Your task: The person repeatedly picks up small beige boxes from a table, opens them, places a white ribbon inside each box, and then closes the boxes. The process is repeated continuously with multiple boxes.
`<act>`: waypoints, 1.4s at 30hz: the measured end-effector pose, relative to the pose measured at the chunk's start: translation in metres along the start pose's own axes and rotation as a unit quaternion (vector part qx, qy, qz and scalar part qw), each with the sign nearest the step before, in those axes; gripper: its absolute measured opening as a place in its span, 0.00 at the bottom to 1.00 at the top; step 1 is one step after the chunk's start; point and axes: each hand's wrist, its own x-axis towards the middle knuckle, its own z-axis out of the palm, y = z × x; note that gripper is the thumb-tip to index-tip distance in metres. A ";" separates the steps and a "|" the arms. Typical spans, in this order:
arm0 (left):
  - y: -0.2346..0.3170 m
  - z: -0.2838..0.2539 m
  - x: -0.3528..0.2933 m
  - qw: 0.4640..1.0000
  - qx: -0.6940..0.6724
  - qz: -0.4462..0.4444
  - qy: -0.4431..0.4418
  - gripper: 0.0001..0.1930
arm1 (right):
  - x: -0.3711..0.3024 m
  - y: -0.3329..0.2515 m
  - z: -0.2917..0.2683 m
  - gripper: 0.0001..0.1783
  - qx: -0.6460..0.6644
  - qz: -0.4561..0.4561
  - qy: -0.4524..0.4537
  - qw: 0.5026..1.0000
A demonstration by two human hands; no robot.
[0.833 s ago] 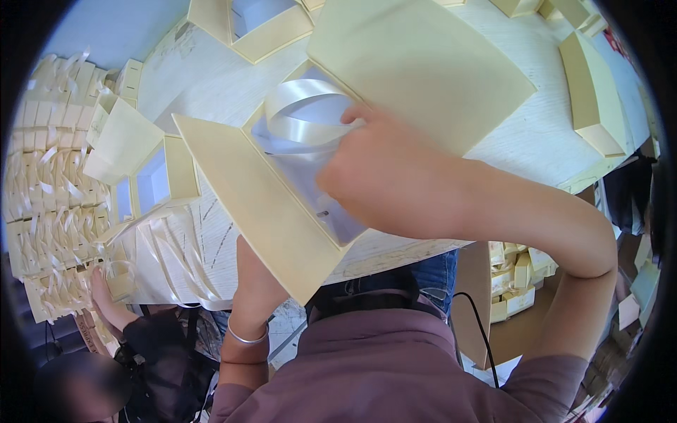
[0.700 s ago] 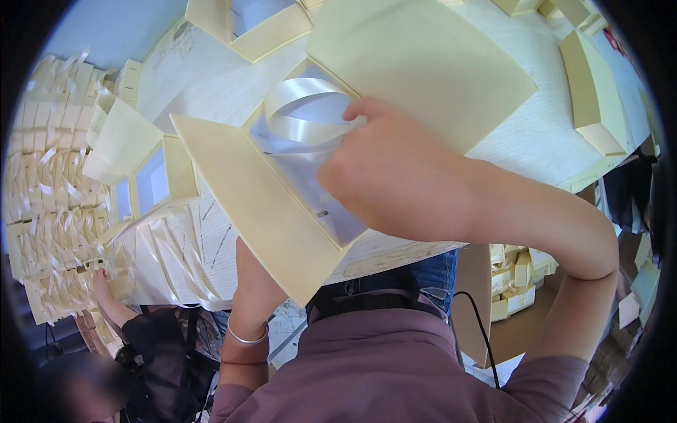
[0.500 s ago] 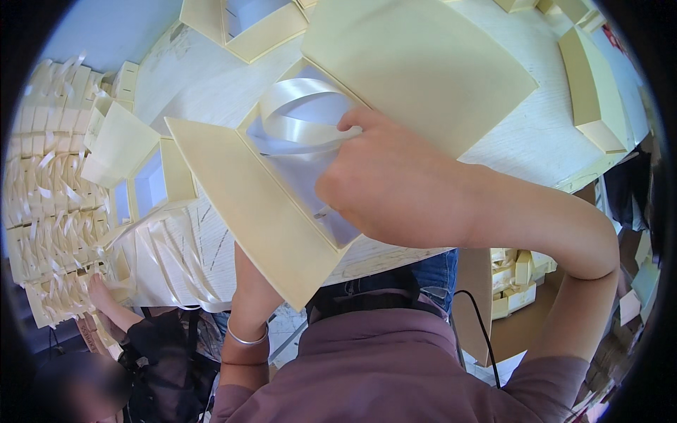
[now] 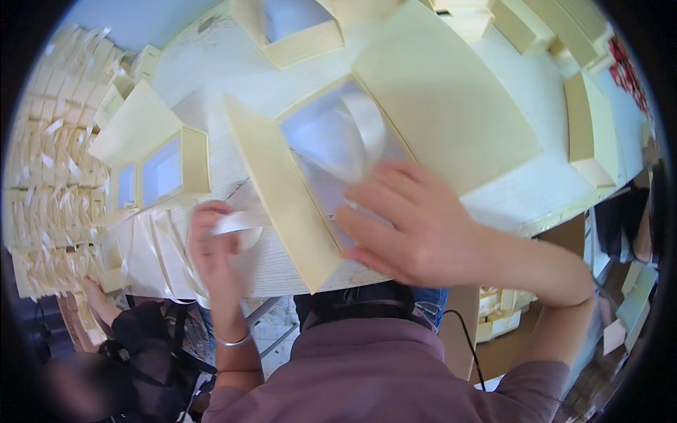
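Observation:
An open cream box [image 4: 285, 130] with a pale lavender inside rests at an angle on the table, its big lid spread to the right and a narrower flap [image 4: 293, 211] raised on the left. Inside it lies a loop of white satin ribbon [image 4: 367, 127]. My right hand [image 4: 416, 225] hangs over the box's near end, fingers bent and smeared by motion; whether they grip anything is unclear. Left of the flap, my left hand [image 4: 215, 243] is closed on a short looped end of white ribbon [image 4: 238, 223].
Another open cream box [image 4: 194, 166] stands to the left, with loose ribbons hanging over the table edge [image 4: 275, 278]. Stacked ribboned boxes [image 4: 53, 176] line the far left, near a co-worker's arm [image 4: 106, 307]. More boxes [image 4: 592, 134] stand at right and back.
My left hand has come out from beneath the flap to its left and now shows a ribbon end. My right hand has drawn down and back from the ribbon loop, its fingers less curled.

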 end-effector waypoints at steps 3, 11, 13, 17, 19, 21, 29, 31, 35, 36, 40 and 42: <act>0.009 -0.084 0.000 0.841 -0.530 -0.105 0.017 0.10 | -0.016 -0.014 -0.020 0.18 -0.018 0.048 -0.156 0.986; -0.047 -0.140 -0.083 0.979 -0.051 -0.096 0.171 0.08 | -0.014 -0.016 -0.012 0.23 -0.112 0.000 -0.200 0.973; -0.061 -0.135 -0.108 0.977 0.004 -0.182 0.115 0.09 | -0.011 -0.019 -0.005 0.22 -0.085 -0.024 -0.208 0.974; -0.099 -0.123 -0.157 0.839 -0.287 -0.438 0.150 0.07 | 0.014 -0.019 0.020 0.21 -0.020 -0.072 -0.216 0.974; -0.128 -0.136 -0.175 0.732 -0.499 -0.458 0.072 0.06 | 0.030 -0.012 0.038 0.21 0.013 -0.105 -0.216 0.971; -0.128 -0.133 -0.169 0.851 -0.287 -0.435 0.067 0.06 | 0.051 -0.004 0.059 0.20 0.045 -0.139 -0.226 0.963; -0.016 -0.146 -0.093 0.951 0.269 0.138 -0.056 0.06 | 0.105 -0.028 0.126 0.23 0.080 -0.173 -0.241 0.952; -0.012 -0.153 -0.072 0.939 0.254 0.231 -0.020 0.04 | 0.117 -0.039 0.132 0.25 0.085 -0.220 -0.200 0.951; -0.033 -0.159 -0.028 0.943 0.234 0.194 0.138 0.03 | 0.152 -0.028 0.097 0.21 0.111 -0.214 -0.122 0.963; -0.035 -0.159 -0.022 0.943 0.214 0.175 0.185 0.03 | 0.177 -0.018 0.088 0.16 0.126 -0.156 -0.017 0.979; -0.052 -0.144 0.004 0.930 0.068 0.150 0.329 0.04 | 0.300 0.044 0.114 0.08 0.313 0.147 0.057 0.937; -0.067 -0.143 0.012 0.926 0.031 0.155 0.344 0.04 | 0.327 0.114 0.180 0.12 0.260 0.126 -0.104 0.952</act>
